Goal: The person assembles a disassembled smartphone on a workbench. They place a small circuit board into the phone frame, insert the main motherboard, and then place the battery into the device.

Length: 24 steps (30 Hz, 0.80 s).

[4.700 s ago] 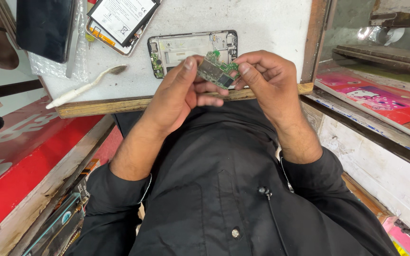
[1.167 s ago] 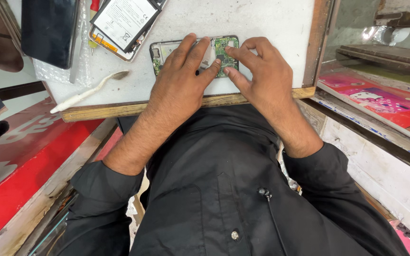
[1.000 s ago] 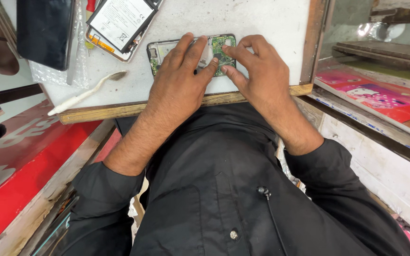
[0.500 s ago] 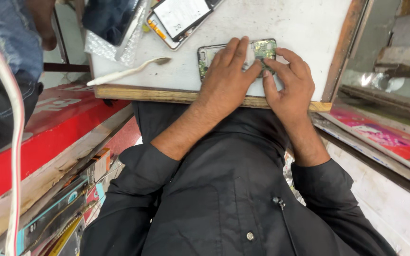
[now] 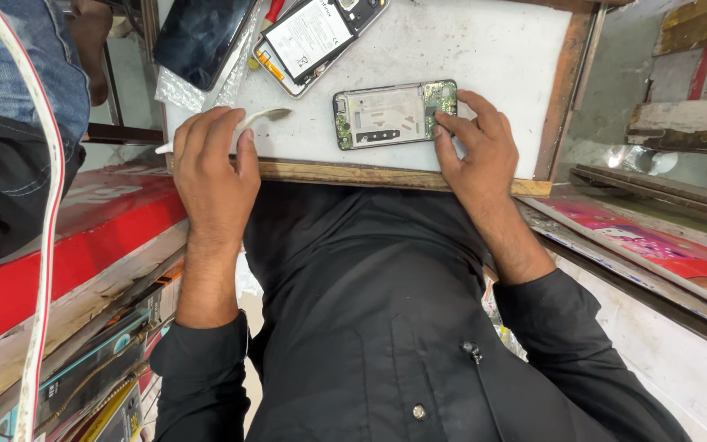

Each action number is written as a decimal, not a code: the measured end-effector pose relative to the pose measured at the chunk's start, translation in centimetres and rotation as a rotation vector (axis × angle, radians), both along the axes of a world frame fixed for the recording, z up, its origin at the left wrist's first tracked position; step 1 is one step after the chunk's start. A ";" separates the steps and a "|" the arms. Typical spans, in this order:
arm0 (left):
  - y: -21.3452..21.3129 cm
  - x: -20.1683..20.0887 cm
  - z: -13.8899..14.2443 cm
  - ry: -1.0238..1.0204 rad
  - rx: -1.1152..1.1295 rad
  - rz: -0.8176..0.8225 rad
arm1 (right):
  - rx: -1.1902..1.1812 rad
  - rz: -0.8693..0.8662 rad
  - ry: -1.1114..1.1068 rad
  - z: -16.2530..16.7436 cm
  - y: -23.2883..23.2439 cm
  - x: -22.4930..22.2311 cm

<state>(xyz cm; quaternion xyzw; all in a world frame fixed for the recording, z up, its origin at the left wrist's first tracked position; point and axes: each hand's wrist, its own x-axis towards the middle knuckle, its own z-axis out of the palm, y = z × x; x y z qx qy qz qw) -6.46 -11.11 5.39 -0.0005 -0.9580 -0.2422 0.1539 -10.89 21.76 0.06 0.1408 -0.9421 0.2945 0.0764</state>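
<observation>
While the right hand pins the opened phone flat, fingertips pressing, and the left hand closes on the white tool, the exposed board looks fragile: hold by the edges.

Opened phone: silver plate, green board. Toothbrush white. Worktop off-white (brown wooden rim). Shirt black.

Phone repair stall, opened phone, spare battery, scuffed workbench
</observation>
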 end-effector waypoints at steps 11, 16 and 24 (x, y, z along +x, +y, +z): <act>3.2 -8.9 -3.1 -0.014 -0.255 -0.217 | -0.038 -0.001 0.011 0.2 0.0 0.2; 2.4 -9.4 -2.9 -0.091 -0.297 -0.313 | -0.069 -0.013 -0.027 0.7 -0.1 0.5; 2.8 -8.9 -1.7 -0.110 -0.163 -0.299 | -0.086 -0.022 -0.070 1.0 -0.2 0.6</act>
